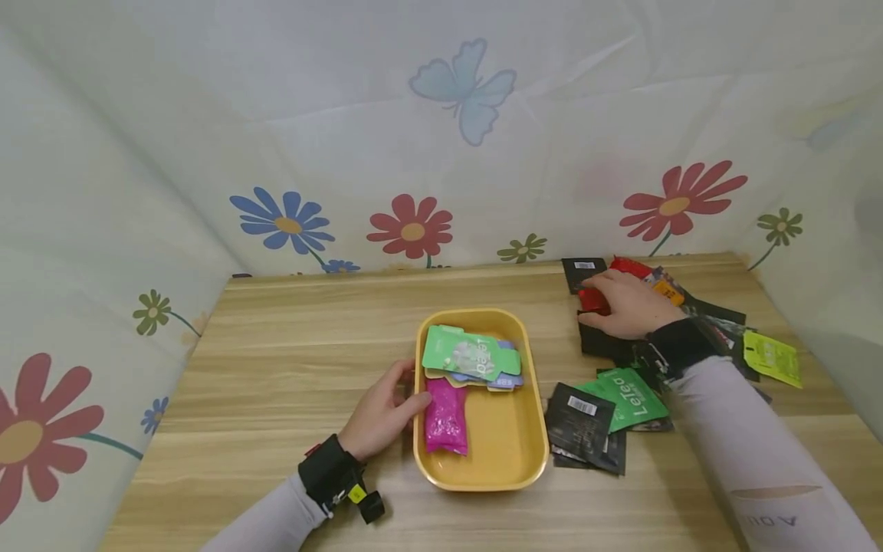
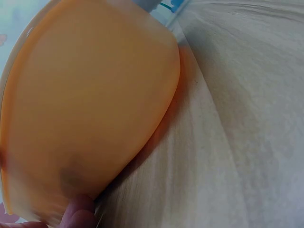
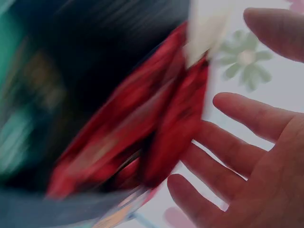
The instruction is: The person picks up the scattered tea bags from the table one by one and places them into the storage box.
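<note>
Red packet (image 1: 593,302) is lying just left of the right grip (image 1: 631,304), whose fingers (image 3: 254,115) are standing apart. The left grip (image 1: 382,414), farther off, is holding the tray (image 1: 507,441).

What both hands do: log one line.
left hand: holds yellow tray | right hand: spread at red packet | tray includes: green packet, magenta packet

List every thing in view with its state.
Yellow tray: upright, partly filled
Pink packet: lying in the tray
Green packet: atop other packets in the tray
Black packet: lying over other packets
Lime packet: lying at the pile's edge
Left hand: holding the tray's side
Right hand: fingers spread, beside red packets
</note>
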Available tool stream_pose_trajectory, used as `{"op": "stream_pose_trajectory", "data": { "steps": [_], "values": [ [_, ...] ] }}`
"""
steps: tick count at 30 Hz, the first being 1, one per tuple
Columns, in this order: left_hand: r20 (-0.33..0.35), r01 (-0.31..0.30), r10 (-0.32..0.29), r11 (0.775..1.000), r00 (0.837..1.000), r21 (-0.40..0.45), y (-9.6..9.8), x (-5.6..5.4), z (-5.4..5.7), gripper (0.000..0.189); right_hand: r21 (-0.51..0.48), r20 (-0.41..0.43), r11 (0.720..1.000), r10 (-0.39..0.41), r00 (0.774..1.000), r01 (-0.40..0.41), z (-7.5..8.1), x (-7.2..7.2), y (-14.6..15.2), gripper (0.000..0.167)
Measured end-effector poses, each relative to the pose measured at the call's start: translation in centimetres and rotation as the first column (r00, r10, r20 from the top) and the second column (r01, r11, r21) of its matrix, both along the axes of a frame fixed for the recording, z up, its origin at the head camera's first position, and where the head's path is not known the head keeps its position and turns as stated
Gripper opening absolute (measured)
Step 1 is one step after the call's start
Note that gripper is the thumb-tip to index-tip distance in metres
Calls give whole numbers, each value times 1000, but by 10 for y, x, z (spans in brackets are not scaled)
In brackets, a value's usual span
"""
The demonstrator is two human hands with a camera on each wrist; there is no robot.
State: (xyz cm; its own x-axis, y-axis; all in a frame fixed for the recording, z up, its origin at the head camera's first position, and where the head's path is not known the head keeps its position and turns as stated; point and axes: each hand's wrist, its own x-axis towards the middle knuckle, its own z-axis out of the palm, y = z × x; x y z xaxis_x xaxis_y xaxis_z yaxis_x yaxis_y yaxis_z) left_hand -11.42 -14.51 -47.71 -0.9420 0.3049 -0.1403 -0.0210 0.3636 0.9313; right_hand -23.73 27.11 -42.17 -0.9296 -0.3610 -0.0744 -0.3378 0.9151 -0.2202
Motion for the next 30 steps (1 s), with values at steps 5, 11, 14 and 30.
{"op": "stream_pose_trajectory", "data": {
  "steps": [5,11,14,30],
  "values": [
    [4,7,-7,1000,1000,1,0,0,1,57,69,44,996,-65,997,62,-8,-5,26,73],
    [9,5,-5,1000,1000,10,0,0,1,57,71,26,995,-65,998,63,-10,-4,32,65],
    [9,5,-6,1000,1000,14,0,-1,0,57,46,13,996,-71,997,71,-12,-1,30,62],
    [3,1,-1,1000,1000,5,1,-2,-1,57,-65,-109,996,-68,992,61,-12,20,2,57]
  ]
}}
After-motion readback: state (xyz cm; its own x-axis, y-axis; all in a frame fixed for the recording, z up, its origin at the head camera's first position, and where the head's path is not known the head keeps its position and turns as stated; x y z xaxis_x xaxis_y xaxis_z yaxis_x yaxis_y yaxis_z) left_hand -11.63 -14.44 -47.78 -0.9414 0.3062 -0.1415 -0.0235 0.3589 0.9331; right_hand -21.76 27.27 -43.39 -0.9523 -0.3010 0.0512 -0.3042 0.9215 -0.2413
